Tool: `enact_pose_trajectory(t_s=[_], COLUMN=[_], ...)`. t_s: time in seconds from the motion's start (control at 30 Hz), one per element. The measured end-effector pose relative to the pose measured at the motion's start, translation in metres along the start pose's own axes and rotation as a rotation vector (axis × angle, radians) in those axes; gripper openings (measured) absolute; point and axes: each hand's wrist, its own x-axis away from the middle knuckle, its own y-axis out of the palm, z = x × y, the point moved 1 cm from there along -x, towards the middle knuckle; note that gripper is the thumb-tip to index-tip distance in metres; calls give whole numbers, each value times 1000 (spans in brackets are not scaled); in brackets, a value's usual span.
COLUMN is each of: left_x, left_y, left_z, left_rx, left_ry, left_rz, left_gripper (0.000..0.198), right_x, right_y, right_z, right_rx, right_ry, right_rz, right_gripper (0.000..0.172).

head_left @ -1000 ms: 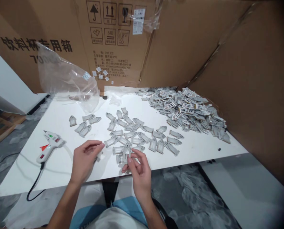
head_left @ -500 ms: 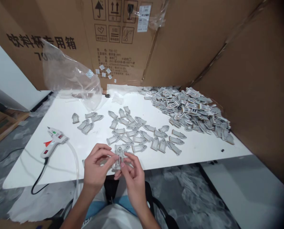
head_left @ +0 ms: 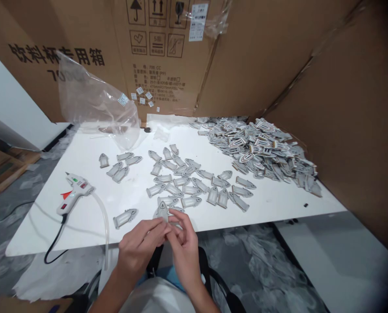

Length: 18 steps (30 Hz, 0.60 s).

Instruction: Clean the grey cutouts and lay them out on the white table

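And here we are at the front edge of the white table [head_left: 86,150], both hands in close on one grey piece [head_left: 162,208], its pointed end up and facing away from the body. The left hand [head_left: 142,243] has its fingertips pinched together over the lower end, hiding it; the right hand [head_left: 184,243] grips from the other side, thumb and fingers closed about it. So this one looks mid-handling, not yet set down! Just left of the hands lies a single piece [head_left: 125,218], flat and untouched. Beyond, a loose spread of pieces [head_left: 181,181] covers the middle, five more sit in a small cluster [head_left: 120,174] to the left, and a big heap [head_left: 262,150] dominates the far right. Which of those are finished and which are waiting? Can't tell from here. The glue gun [head_left: 72,199] lies at the left, neither hand on it.
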Motion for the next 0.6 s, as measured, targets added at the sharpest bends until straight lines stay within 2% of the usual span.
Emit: enact_pose_trajectory(t_s=[0.2,0.3,0.47,0.6], left_x=[-11,-16,-17,-16], left_y=[-2,-1,-1,-4], left_z=[6,7,7,8], left_rx=[-174,-222,-148,-18], left_ry=[187,229,204,141], left_rz=[44,35,-1,-96], left_gripper=[23,26,25,41], right_x=[1,3,1,-2], right_y=[1,0,-6,-9], right_z=[2,2,-2,0], right_rx=[6,7,40,5], right_ry=[22,27,9,20], right_rz=[2,20,74,73], right_gripper=[34,35,37,40])
